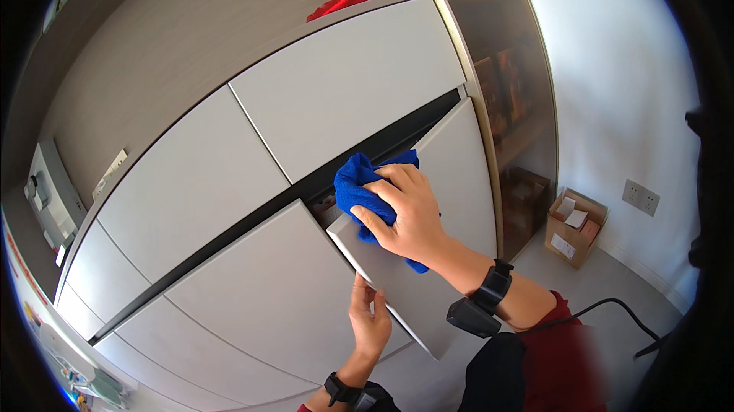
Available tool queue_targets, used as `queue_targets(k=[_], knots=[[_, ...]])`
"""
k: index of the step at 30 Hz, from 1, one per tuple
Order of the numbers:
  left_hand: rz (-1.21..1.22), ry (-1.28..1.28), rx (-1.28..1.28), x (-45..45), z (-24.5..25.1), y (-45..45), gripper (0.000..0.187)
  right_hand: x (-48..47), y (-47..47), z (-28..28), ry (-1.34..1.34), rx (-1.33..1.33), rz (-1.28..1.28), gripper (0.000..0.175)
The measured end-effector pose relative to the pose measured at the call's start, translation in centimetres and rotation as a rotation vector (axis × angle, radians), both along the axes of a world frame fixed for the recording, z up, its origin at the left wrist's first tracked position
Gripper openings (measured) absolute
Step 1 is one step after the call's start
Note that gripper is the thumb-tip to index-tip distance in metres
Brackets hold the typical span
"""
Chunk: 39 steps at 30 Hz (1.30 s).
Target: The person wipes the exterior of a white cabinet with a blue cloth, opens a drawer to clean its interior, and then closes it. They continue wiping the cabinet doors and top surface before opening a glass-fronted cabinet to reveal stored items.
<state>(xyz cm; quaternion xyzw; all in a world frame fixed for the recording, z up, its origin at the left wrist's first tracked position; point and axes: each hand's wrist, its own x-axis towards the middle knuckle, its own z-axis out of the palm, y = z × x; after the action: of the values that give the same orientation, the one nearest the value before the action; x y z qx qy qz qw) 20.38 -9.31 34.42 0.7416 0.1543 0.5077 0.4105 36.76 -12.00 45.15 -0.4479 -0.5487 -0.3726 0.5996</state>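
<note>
A bunched blue cloth [362, 185] is gripped in my right hand [410, 211], against the top edge of a partly swung-out cabinet door [459, 177]. My left hand [369, 314] pinches that same pale grey door by its free side edge, lower down, with fingertips and thumb. Left of the gap is a closed lower door [269, 297]. Behind the cloth, part of the cabinet's dark inside shows, but its contents are mostly hidden.
Drawer fronts [350, 85] run above a dark recessed strip [373, 154]. On the countertop lies a red item [350, 2]. A glass-fronted cabinet [516, 79] stands to the right, near an open cardboard box [573, 228] on the floor. A black cable [608, 300] trails from my right side.
</note>
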Motion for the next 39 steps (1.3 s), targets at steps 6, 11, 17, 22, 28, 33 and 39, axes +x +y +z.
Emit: queue_targets(k=[6,11,17,22,28,33,39], knots=[[-0.021,-0.026,0.006,-0.3,0.1,-0.1,0.052,4.4,-0.1,3.2,0.173,0.013,-0.175,0.023],[0.000,0.043,-0.026,-0.3,-0.1,-0.2,0.053,0.5,-1.2,2.5,-0.013,0.082,0.123,0.024],[-0.008,0.016,-0.001,-0.2,0.0,0.3,0.055,2.6,0.2,1.4,-0.037,0.156,-0.013,0.022],[0.027,0.041,0.018,-0.2,-0.1,0.3,0.057,3.2,0.2,2.1,0.102,0.124,-0.012,0.022],[-0.008,-0.025,-0.014,0.2,-0.2,0.4,0.056,-1.1,1.2,0.1,-0.023,0.093,0.152,0.025],[0.033,-0.016,-0.006,0.1,-0.1,0.6,0.056,6.2,1.9,1.4,0.294,0.141,-0.093,0.021],[0.021,-0.029,-0.017,0.4,-0.5,0.3,0.054,-1.6,2.3,-5.7,0.218,0.110,0.097,0.031]])
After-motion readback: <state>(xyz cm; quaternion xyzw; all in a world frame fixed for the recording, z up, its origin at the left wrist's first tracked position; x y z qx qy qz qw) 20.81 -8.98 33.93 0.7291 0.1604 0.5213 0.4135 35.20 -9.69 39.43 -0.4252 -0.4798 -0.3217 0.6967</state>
